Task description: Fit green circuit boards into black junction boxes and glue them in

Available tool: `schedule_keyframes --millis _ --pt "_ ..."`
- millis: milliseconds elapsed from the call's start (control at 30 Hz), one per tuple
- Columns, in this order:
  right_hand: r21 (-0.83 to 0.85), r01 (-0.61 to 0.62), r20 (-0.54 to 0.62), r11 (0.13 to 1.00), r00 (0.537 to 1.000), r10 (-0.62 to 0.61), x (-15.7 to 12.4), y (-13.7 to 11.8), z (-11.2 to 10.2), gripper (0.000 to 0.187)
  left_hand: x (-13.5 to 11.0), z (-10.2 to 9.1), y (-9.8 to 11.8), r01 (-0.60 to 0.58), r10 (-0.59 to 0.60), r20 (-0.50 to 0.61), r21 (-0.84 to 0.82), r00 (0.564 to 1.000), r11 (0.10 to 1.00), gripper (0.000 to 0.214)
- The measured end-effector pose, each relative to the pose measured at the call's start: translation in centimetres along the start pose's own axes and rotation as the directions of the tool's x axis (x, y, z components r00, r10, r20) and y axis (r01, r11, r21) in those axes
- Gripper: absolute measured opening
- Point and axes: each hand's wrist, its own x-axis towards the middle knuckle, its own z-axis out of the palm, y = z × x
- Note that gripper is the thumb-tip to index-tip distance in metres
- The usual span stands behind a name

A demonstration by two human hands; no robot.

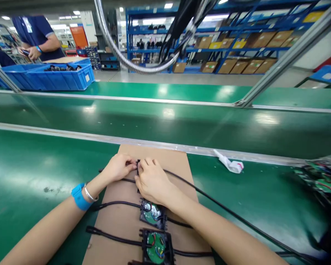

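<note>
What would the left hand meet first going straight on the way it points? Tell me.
The left hand would likely meet the black housing right by its fingertips, then the right hand; whether it already touches the housing is unclear.

From here, the left hand [121, 167] and right hand [152, 181] meet at a black housing [138, 162] on cardboard [116, 222]; green-boarded housings [156, 247] lie nearer, blue bins [62, 80] far left.

Housing [138, 165] under right hand [153, 182] mostly hidden; unclear what left hand [117, 168] grips. Bottommost black part [135, 262], below hands, cut off. Board pile [324, 181], far right of hands, blurred.
</note>
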Motion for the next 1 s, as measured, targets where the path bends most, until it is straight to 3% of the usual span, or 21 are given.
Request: schedule_keyframes --millis 167,267,367,400,467,533,567,633,733,900,1000 --pt "0.035 0.033 0.049 0.999 0.998 -0.035 1.7 0.8 0.6 0.031 0.6 0.4 -0.3 -0.023 0.022 0.013 0.053 1.000 0.998 0.015" --pt "0.045 0.008 0.043 0.999 0.999 -0.010 0.5 1.1 -0.6 0.030 -0.9 -0.8 0.6 -0.090 0.088 0.021 0.100 0.996 0.991 0.018" --pt "0.114 0.000 -0.014 0.993 1.000 0.002 -4.8 0.7 -2.7 0.032 -6.0 -2.6 2.4 -0.170 0.172 0.001 0.122 0.985 0.978 0.026" --pt "0.217 0.004 -0.051 0.976 0.999 0.007 -7.4 0.3 -3.2 0.031 -8.3 -2.9 3.0 -0.220 0.219 0.023 0.105 0.975 0.970 0.028" --pt "0.377 -0.004 0.059 0.926 0.998 -0.020 -12.7 -0.9 -3.6 0.027 -13.2 -2.6 3.9 -0.345 0.341 0.213 -0.023 0.916 0.938 0.049" --pt "0.364 -0.103 0.154 0.926 0.987 0.049 -17.3 -2.1 -2.9 0.055 -17.4 -1.3 4.4 -0.275 0.254 0.259 0.050 0.932 0.960 0.061" --pt "0.348 -0.143 0.172 0.926 0.981 0.087 -19.0 -2.7 -2.4 0.059 -18.9 -0.3 4.4 -0.219 0.186 0.274 0.096 0.944 0.971 0.051" --pt "0.336 -0.189 0.181 0.923 0.974 0.134 -20.9 -3.4 -1.4 0.047 -20.6 1.3 4.2 -0.169 0.117 0.279 0.173 0.953 0.970 0.023" --pt "0.364 -0.201 0.170 0.909 0.974 0.147 -20.6 -2.8 -1.3 0.032 -19.2 1.7 3.7 -0.210 0.146 0.258 0.242 0.955 0.947 0.012" --pt "0.283 -0.277 0.036 0.918 0.960 0.278 -14.3 1.9 -3.4 0.040 -11.0 -1.9 3.2 -0.130 0.095 0.110 0.381 0.989 0.915 0.023" --pt "0.243 -0.261 0.031 0.934 0.965 0.262 -12.0 5.0 -3.2 0.050 -7.7 -3.0 2.3 -0.162 0.126 0.116 0.399 0.985 0.903 0.029"
